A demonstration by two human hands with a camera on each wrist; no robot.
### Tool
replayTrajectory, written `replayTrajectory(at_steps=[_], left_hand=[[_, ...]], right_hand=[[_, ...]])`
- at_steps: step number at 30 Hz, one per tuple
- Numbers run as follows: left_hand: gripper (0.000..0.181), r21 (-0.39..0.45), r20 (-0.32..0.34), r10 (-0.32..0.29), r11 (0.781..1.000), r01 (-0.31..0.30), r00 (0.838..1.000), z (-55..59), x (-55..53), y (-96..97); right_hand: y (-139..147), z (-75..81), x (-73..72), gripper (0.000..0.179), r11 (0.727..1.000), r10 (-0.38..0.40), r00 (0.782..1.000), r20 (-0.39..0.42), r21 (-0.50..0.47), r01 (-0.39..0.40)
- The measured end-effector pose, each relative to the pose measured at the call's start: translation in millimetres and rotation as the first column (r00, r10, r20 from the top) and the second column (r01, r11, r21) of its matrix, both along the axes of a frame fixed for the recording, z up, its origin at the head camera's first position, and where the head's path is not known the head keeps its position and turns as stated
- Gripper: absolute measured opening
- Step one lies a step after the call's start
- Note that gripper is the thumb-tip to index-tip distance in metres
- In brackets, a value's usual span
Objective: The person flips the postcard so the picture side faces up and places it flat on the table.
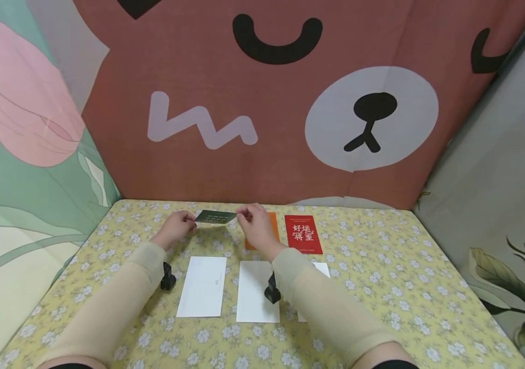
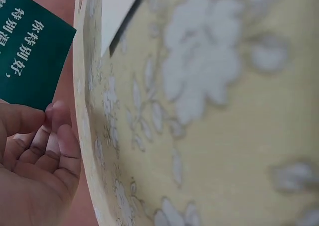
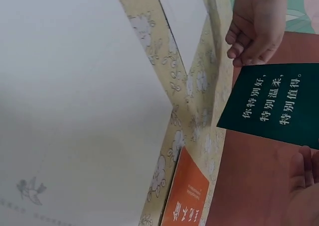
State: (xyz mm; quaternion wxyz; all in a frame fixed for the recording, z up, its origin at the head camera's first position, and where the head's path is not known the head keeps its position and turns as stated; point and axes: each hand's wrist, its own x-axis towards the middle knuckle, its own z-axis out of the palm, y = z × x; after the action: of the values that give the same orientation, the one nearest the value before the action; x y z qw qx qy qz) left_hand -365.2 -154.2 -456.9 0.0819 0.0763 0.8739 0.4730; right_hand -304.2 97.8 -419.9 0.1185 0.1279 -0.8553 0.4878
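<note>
A dark green card (image 1: 216, 217) with pale printed lettering is held up at the far side of the table, between both hands. My left hand (image 1: 178, 227) pinches its left end between thumb and fingers. At the opposite end, my right hand (image 1: 256, 225) pinches the card's edge. Seen from the left wrist, one corner of the green card (image 2: 35, 52) rises above the fingertips. The right wrist view shows the card's lettered face (image 3: 274, 101), with a hand at either edge. Partly behind my right hand lies an orange card (image 1: 273, 228).
A red card (image 1: 303, 234) with white characters lies right of the orange one. Nearer me are white cards in a row: one on the left (image 1: 202, 287), one in the middle (image 1: 257, 292), and another (image 1: 322, 268) partly under my right forearm. A bear-printed cloth (image 1: 280, 169) hangs behind the flowered tablecloth (image 1: 382, 307).
</note>
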Motion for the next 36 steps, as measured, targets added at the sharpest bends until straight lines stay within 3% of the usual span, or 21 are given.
replayTrajectory(at_steps=[12,17,21,31,34,36], left_hand=[[0.021,0.054,0.003,0.018,0.998,-0.018,1.000,-1.0,18.9,0.0],[0.020,0.023,0.008,0.039,0.999,-0.039,0.999,-0.9,26.9,0.6],[0.019,0.070,0.007,0.063,0.996,-0.063,0.998,1.6,32.2,4.6],[0.026,0.142,0.001,0.084,0.986,-0.083,0.996,10.3,43.7,-0.8],[0.024,0.159,0.018,0.060,0.985,-0.062,0.998,10.7,46.0,-0.6],[0.022,0.158,0.028,0.040,0.986,-0.044,0.999,10.5,47.6,0.7]], right_hand=[[2,6.0,-4.5,0.013,0.990,-0.139,0.990,-0.016,-0.022,0.139],[1,6.9,-6.5,0.018,0.987,-0.150,0.988,0.031,-0.053,0.152],[2,6.6,-11.3,0.025,0.980,-0.163,0.984,0.079,-0.105,0.171],[-4,9.1,-15.6,0.044,0.940,-0.085,0.979,0.184,-0.310,0.140],[-8,9.6,-14.7,0.052,0.918,-0.063,0.962,0.264,-0.363,0.160],[-10,8.3,-14.9,0.056,0.908,-0.048,0.940,0.337,-0.377,0.181]])
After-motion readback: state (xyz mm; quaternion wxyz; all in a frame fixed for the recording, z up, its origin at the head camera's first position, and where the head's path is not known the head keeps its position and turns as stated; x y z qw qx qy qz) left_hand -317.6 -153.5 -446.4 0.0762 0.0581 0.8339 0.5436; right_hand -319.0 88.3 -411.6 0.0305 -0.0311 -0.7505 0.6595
